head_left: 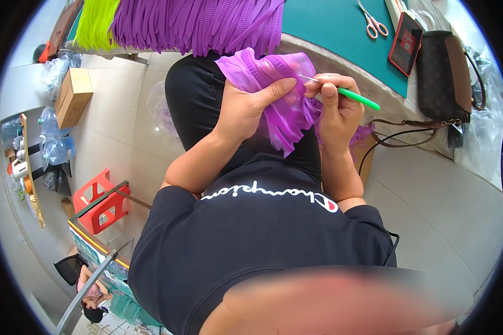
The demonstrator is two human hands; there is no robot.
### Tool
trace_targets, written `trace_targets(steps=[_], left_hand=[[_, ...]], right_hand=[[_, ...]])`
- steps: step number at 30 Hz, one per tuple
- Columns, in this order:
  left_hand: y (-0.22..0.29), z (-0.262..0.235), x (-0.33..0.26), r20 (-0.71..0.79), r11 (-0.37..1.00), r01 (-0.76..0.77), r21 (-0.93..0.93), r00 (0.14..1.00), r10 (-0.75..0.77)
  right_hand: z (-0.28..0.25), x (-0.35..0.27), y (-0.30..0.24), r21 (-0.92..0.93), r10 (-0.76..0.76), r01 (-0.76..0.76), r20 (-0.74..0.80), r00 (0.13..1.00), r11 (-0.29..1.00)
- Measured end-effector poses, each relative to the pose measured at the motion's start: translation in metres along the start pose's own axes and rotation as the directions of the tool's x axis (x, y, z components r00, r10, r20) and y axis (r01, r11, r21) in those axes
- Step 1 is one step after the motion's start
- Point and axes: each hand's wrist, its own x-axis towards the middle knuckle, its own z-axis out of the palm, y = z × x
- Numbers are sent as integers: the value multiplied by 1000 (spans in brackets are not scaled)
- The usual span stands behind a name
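Note:
Over my lap, my left hand (241, 111) is closed on a soft, shiny purple sheet (288, 114) with ragged strip-like edges, its thumb pressed on top. My right hand (339, 118) pinches a thin tool with a bright green handle (363, 99). The slim metal tip of that tool points left and meets the purple sheet near my left thumb; its exact shape is too fine to make out. Some purple material also hangs below and beside my right hand. Just beyond my hands, a thick row of purple rubbery strips (198, 25) drapes over the table edge.
Lime-green strips (95, 25) hang left of the purple ones. The green tabletop (324, 22) holds scissors (374, 28), a red-edged phone (405, 46) and a brown bag (444, 72). To the left are a cardboard box (74, 99), a red stool (101, 205) and another person (94, 293).

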Motion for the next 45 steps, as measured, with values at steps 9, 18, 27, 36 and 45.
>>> trace_targets(steps=[9, 18, 27, 36, 45], left_hand=[[7, -2, -3, 32, 983, -26, 184, 999, 20], [36, -42, -30, 567, 811, 567, 146, 624, -538], [16, -11, -9, 42, 988, 130, -84, 991, -127], [-1, 0, 2, -106, 1000, -20, -2, 994, 20], [-3, 2, 3, -107, 999, -49, -5, 993, 48]], right_hand=[[-24, 20, -3, -689, -469, 468, 207, 859, 554], [-143, 114, -33, -784, -590, 196, -252, 767, 589], [-46, 37, -20, -350, 9, 46, 153, 988, 936], [-5, 16, -8, -469, -507, 707, 493, 707, 530], [-5, 12, -7, -509, -511, 724, 513, 690, 467]])
